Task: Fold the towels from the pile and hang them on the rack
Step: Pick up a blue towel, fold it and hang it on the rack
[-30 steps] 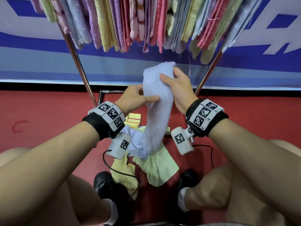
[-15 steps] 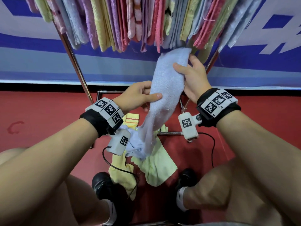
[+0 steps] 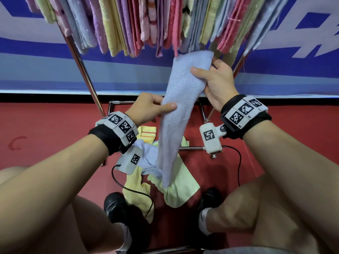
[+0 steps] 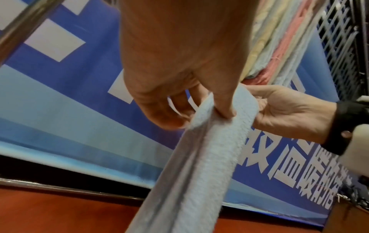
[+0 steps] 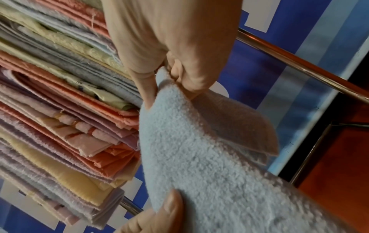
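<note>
Folded blue towel runs lengthwise from right hand, fingers clamped on its top end just under the rack's hung towels, down past left hand pinching mid-length, tail over floor pile.

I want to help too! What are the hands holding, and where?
Both hold the blue towel: the right hand grips its top end, the left hand pinches its edge lower down.
</note>
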